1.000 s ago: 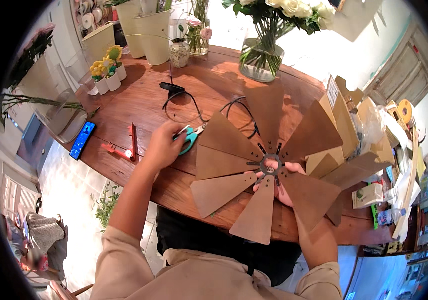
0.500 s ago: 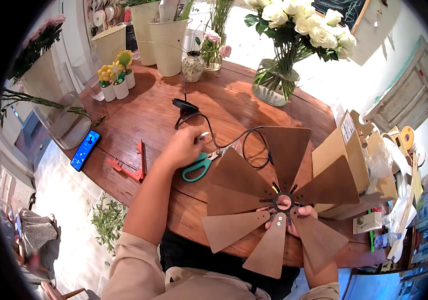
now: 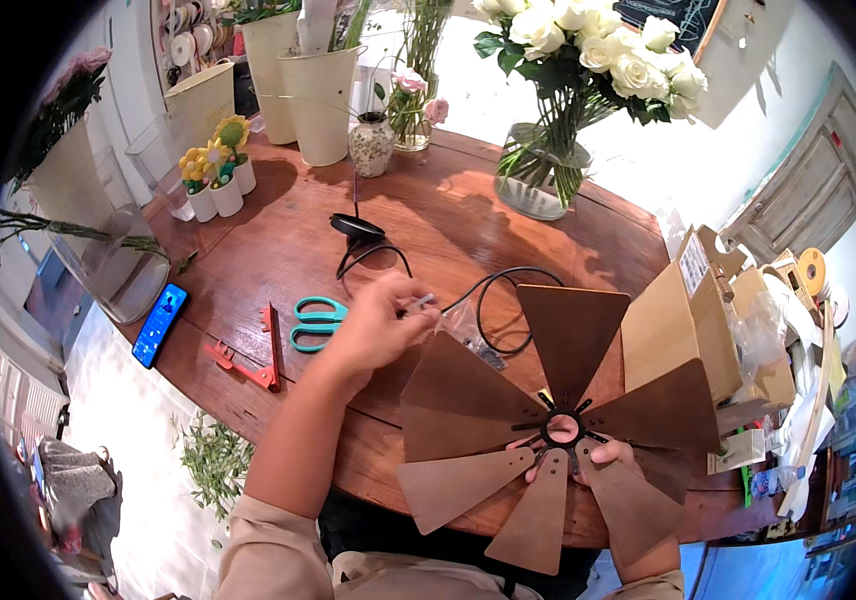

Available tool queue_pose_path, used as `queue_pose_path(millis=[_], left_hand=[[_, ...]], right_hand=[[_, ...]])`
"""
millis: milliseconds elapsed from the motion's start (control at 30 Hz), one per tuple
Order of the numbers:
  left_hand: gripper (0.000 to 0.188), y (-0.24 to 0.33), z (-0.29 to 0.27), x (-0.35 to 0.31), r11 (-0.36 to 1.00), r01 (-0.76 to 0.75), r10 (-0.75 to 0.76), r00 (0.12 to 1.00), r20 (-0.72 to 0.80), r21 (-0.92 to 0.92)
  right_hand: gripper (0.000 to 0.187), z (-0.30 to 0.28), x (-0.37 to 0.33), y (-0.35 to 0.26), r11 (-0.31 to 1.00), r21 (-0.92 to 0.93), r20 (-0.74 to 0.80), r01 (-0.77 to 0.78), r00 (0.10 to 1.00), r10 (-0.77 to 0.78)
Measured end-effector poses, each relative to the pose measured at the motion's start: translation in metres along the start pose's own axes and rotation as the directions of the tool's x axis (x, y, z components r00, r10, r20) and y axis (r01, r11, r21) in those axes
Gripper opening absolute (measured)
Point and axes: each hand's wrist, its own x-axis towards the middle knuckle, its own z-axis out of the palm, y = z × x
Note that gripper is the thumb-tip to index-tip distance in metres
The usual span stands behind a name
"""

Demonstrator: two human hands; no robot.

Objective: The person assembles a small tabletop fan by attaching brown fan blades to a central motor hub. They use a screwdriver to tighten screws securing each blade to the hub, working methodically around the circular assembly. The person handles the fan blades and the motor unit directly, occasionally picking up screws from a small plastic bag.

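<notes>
From my left hand (image 3: 383,322), pinched on a pale piece (image 3: 422,301) near the clear bag (image 3: 465,328), the brown fan (image 3: 620,412) is rightward, toward the table's (image 3: 368,445) near edge, where my right hand (image 3: 612,457), the nearer one, holds its hub (image 3: 546,430) from beneath, blades (image 3: 538,515) spread.

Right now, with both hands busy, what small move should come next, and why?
I'd probably set the small pale piece down beside the clear bag: it occupies the left hand, while the right hand holds the fan blades near their middle, so neither hand looks free.
</notes>
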Motion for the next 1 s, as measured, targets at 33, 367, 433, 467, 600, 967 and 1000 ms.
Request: queue_pose_path(millis=[33,367,433,467,600,967,1000], left_hand=[[0.024,0.000,0.007,0.001,1.000,-0.001,0.001,1.000,0.003,0.004],[0.020,-0.060,0.036,0.014,0.893,-0.236,0.232,0.971,0.057,0.382],[0.019,-0.041,0.029,0.020,0.899,-0.219,0.194,0.976,0.103,0.379],[0.019,-0.026,0.025,0.019,0.927,-0.203,0.189,0.979,0.073,0.316],[0.024,0.006,-0.006,-0.007,0.944,-0.277,0.301,0.945,-0.126,0.180],[0.022,-0.020,-0.017,0.005,0.966,-0.099,0.069,0.989,0.128,0.240],[0.021,-0.023,-0.019,0.004,0.972,-0.119,0.095,0.987,0.126,0.202]], right_hand=[[0.057,0.006,-0.001,-0.001,1.000,0.003,0.002,0.004,1.000,-0.004],[0.052,-0.005,0.002,-0.003,0.999,-0.038,0.075,-0.002,0.997,0.004],[0.050,-0.004,0.003,-0.002,1.000,0.009,0.127,0.023,0.992,-0.024],[0.049,-0.006,0.001,-0.001,0.998,0.036,0.145,0.045,0.988,-0.050],[0.049,-0.001,0.007,-0.004,0.997,-0.071,0.128,-0.014,0.992,0.023],[0.047,-0.019,0.008,-0.001,0.997,0.044,0.231,0.070,0.970,-0.079],[0.047,-0.020,0.009,-0.002,0.998,0.044,0.230,0.049,0.971,-0.058]])
